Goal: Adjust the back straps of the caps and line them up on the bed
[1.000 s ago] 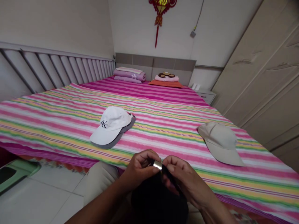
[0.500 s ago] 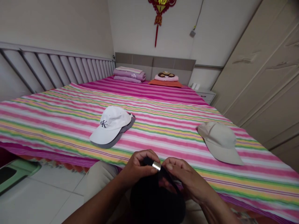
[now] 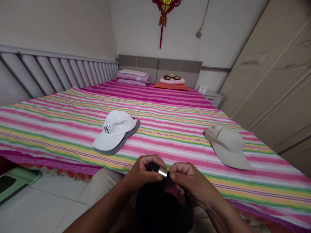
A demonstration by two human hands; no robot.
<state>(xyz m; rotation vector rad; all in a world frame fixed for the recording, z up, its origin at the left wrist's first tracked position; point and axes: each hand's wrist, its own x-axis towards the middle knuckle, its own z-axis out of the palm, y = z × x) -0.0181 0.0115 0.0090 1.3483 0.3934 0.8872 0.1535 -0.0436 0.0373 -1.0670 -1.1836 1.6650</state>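
A black cap (image 3: pixel 162 207) rests in my lap, with its back strap toward the bed. My left hand (image 3: pixel 148 170) is closed on the strap beside its silver metal buckle (image 3: pixel 162 172), thumb against the buckle's edge. From the other side, my right hand (image 3: pixel 188 179) pinches the black strap just right of the buckle. Ahead on the bed lies a white cap (image 3: pixel 118 126) with dark letters on its front, brim toward the lower left. A beige cap (image 3: pixel 228 145) sits farther right, brim toward me.
The bed has a striped sheet (image 3: pixel 165 129). Folded purple bedding (image 3: pixel 133 78) and a pink folded item (image 3: pixel 172 81) lie by the headboard (image 3: pixel 167 66). A white rail (image 3: pixel 73 69) runs along the left. A green stool (image 3: pixel 21 181) stands on the floor at lower left.
My right hand's fingers have shifted on the strap and now pinch it closer to the buckle. My left hand keeps its grip. The caps on the bed stay put.
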